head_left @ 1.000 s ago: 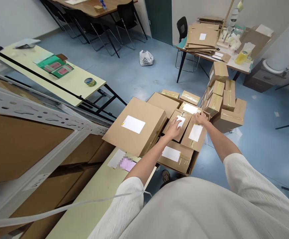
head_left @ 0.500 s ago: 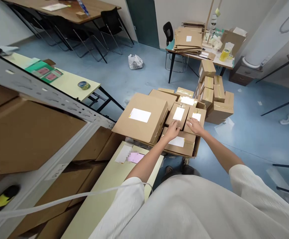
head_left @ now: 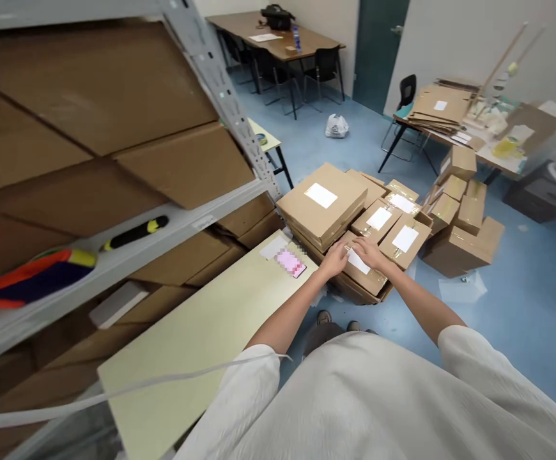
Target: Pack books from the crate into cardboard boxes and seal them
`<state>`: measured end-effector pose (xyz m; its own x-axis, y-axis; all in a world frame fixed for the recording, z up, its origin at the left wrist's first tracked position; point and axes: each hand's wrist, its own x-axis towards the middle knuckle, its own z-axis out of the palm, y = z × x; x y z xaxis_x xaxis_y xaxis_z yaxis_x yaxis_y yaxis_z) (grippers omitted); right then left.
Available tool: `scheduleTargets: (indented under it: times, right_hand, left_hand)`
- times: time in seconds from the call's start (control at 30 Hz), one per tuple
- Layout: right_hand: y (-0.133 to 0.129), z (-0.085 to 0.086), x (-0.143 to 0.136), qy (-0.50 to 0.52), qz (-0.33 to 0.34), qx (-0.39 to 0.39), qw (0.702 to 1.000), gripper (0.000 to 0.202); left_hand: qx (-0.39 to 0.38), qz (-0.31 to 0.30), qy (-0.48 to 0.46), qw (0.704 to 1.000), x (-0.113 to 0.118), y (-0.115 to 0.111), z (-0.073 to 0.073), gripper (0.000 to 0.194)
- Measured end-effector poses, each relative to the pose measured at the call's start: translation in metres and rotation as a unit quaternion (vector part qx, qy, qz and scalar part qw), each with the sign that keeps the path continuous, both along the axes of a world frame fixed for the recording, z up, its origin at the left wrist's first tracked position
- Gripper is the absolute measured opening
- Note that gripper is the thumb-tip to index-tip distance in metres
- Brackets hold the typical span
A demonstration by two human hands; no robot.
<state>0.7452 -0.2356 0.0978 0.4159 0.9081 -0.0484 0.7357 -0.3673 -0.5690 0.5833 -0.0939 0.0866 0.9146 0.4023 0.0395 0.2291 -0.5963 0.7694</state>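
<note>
Both hands are at the near small taped cardboard box (head_left: 372, 280), which lies in a large open carton (head_left: 355, 294). My left hand (head_left: 335, 260) rests at the box's left end, fingers loosely bent and apart. Over its top and white label lies my right hand (head_left: 370, 252), fingers stretched out, close beside the left. Neither hand is closed around anything. Just behind are two more labelled boxes, a middle box (head_left: 376, 219) and a right box (head_left: 406, 239). A large flat box (head_left: 324, 199) sits to the left, higher than these.
A pale table (head_left: 201, 319) runs along my left, with a phone (head_left: 291, 262) on it. Beyond it stands a metal shelf (head_left: 182, 220) full of cartons. Stacked boxes (head_left: 464, 239) stand on the floor at right. A plastic bag (head_left: 337, 126) lies farther off.
The view has swung left, showing more of the shelf. My right hand has left the right box and come over the near box, closer to my left hand, which has also shifted onto it.
</note>
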Motion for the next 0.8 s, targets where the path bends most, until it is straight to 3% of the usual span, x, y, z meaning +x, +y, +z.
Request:
scheduleTargets:
  times: [0.17, 0.43, 0.6, 0.8]
  right_hand:
    - [0.015, -0.008, -0.039, 0.022, 0.122, 0.018, 0.992, 0.05]
    - [0.071, -0.022, -0.138, 0.05, 0.273, 0.032, 0.96, 0.042]
    - [0.106, -0.02, -0.236, 0.048, 0.369, 0.015, 0.928, 0.039]
    - [0.13, -0.017, -0.385, 0.055, 0.472, 0.028, 0.879, 0.039]
  left_hand:
    - [-0.006, 0.097, 0.009, 0.995, -0.068, -0.017, -0.013, 0.05]
    - [-0.016, 0.284, 0.068, 0.956, -0.215, -0.027, -0.014, 0.051]
    - [-0.015, 0.378, 0.055, 0.924, -0.319, -0.04, -0.004, 0.05]
    - [0.012, 0.482, 0.037, 0.876, -0.455, -0.072, 0.008, 0.048]
